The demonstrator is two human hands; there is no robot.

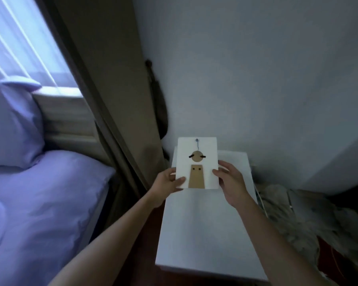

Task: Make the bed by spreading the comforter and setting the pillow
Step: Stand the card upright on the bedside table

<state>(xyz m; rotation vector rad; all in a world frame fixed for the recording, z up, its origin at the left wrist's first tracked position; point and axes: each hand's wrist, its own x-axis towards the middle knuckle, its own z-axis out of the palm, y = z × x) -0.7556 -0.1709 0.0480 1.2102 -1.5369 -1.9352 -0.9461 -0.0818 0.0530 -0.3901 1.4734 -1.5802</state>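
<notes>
The left grip (170,180) and the right grip (229,181) are each clamping a lower side edge of a white card (207,149) bearing a brown figure, holding it over a white tabletop (194,234) at twelve o'clock. At nine o'clock the lavender pillow (10,124) is sitting under the window (19,38), with the comforter (46,203) lying spread at eight o'clock.
</notes>
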